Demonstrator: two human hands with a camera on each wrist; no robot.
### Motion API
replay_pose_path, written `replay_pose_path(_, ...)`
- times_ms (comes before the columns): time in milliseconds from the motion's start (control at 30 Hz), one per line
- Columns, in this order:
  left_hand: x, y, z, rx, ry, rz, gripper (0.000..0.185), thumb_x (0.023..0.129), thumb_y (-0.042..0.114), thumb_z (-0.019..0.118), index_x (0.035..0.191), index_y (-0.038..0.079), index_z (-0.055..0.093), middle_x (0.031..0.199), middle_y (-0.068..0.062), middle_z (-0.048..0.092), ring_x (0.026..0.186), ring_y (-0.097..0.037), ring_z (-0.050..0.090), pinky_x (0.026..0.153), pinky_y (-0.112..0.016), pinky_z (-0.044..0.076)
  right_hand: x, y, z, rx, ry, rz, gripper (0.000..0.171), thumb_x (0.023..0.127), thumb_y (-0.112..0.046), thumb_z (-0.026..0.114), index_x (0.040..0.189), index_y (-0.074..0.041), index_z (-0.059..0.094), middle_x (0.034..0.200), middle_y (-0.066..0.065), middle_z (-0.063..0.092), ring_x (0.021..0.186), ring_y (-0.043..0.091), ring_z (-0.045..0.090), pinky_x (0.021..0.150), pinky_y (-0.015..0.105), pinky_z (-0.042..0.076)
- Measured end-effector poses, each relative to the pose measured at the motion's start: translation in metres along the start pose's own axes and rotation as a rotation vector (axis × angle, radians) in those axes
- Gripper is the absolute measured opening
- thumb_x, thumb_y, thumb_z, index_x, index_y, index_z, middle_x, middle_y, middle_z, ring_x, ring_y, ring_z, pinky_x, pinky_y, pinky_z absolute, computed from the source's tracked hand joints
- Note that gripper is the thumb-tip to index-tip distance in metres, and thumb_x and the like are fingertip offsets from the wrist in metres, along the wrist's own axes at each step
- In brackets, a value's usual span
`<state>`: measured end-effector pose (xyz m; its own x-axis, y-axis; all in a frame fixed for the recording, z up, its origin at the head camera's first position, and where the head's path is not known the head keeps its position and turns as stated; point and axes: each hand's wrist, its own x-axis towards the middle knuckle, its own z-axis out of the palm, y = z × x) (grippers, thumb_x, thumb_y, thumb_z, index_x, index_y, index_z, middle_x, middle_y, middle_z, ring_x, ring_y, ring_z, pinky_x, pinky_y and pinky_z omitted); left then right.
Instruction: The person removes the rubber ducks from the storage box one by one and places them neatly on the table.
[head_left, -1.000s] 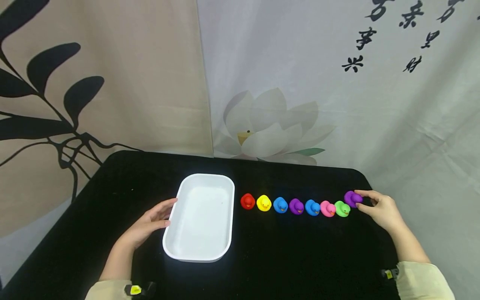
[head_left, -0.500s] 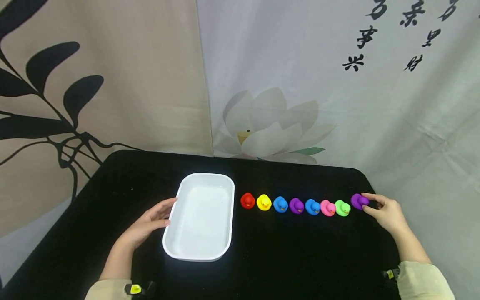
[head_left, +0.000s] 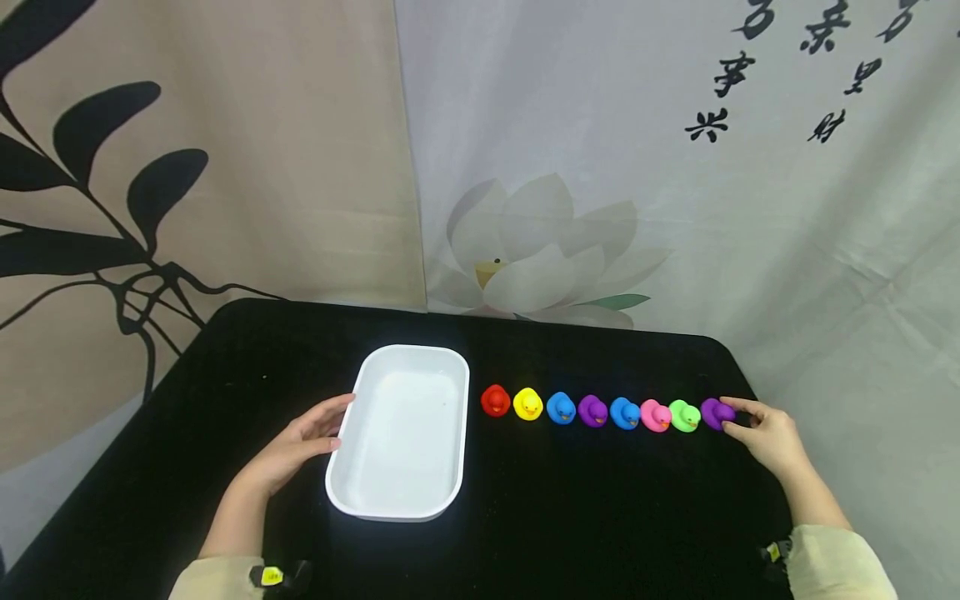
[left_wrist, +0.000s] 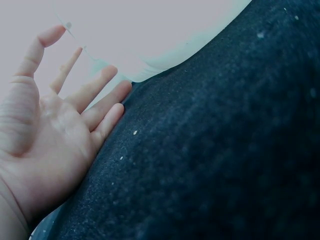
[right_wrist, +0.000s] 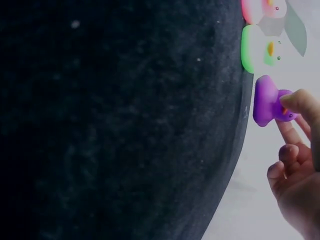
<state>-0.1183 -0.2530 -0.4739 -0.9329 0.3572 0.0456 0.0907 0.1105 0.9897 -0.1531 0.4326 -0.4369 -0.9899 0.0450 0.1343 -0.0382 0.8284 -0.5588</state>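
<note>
The left hand (head_left: 300,446) lies flat on the black table (head_left: 570,517), fingers straight and a little spread, their tips against the tray (head_left: 405,433) at the tray's 9 o'clock side — the left wrist view shows the same: an open palm (left_wrist: 47,135) on the cloth with fingertips at the white rim (left_wrist: 150,60), gripping nothing.

From the tray's 3 o'clock side a row of ducks runs straight toward 3 o'clock, each just beside the next: red duck (head_left: 495,402), yellow duck (head_left: 528,405), blue duck (head_left: 561,409), a purple one (head_left: 592,412), a second blue (head_left: 624,414), pink duck (head_left: 656,416), green duck (head_left: 684,416), and last the end duck (head_left: 716,413), purple, standing on the table and closing the line.

The right hand (head_left: 772,437) is at that end duck's 3 o'clock, so the duck lies toward 9 o'clock from the fingers. The fingertips are narrow around it: in the right wrist view one fingertip (right_wrist: 300,102) sits on the duck's head (right_wrist: 272,102) with the others curled loosely behind, and whether the thumb presses the far side cannot be told. The row's long axis points along 9–3, in line with the right hand's reach; the right hand is by far the nearer to the ducks, the left hand well apart from them beyond the tray
</note>
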Motion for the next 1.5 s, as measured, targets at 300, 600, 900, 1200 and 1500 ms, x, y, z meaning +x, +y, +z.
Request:
replay_pose_path(300,0.0,-0.001,0.0,0.001,-0.002,-0.003,0.057,0.084,0.01,0.056,0.137,0.012,0.035,0.139,-0.01,0.035,0.12,-0.036,0.039,0.087,-0.06,0.035,0.0,0.007,0.007,-0.006,-0.007,-0.006,0.035,0.083,-0.02,0.064,0.114,-0.003,0.06,0.06,-0.001,0.032,0.048,0.009,0.03,0.04,0.028,0.028)
replay_pose_path(600,0.0,-0.002,0.0,0.017,0.008,-0.02,0.057,0.084,0.013,0.058,0.136,0.016,0.036,0.138,-0.007,0.037,0.121,-0.034,0.039,0.088,-0.06,0.035,0.0,0.01,0.011,-0.008,-0.005,0.01,0.035,0.084,-0.018,0.064,0.115,-0.003,0.059,0.065,0.003,0.038,0.055,0.011,0.033,0.043,0.028,0.029)
replay_pose_path(900,0.0,-0.002,0.0,0.014,0.008,-0.015,0.057,0.083,0.013,0.058,0.136,0.015,0.036,0.139,-0.008,0.036,0.122,-0.034,0.037,0.088,-0.061,0.033,-0.001,0.012,0.011,0.001,-0.007,0.028,0.038,0.084,-0.024,0.063,0.116,-0.004,0.059,0.067,0.005,0.039,0.057,0.013,0.035,0.043,0.028,0.03)
replay_pose_path(1200,0.001,-0.003,-0.002,0.019,-0.012,-0.005,0.057,0.084,0.013,0.057,0.137,0.014,0.035,0.139,-0.009,0.036,0.122,-0.035,0.037,0.088,-0.061,0.033,-0.006,0.011,0.011,-0.004,-0.015,0.024,0.041,0.084,-0.028,0.064,0.117,-0.005,0.058,0.069,0.006,0.043,0.057,0.012,0.037,0.043,0.026,0.031)
replay_pose_path(1500,-0.001,-0.003,-0.003,0.02,-0.016,-0.01,0.056,0.085,0.013,0.056,0.137,0.015,0.035,0.139,-0.009,0.036,0.122,-0.034,0.037,0.089,-0.061,0.032,-0.01,-0.001,0.008,-0.047,0.072,-0.05,0.035,0.082,-0.021,0.065,0.112,-0.003,0.06,0.087,0.012,0.058,0.06,0.013,0.039,0.045,0.029,0.032)
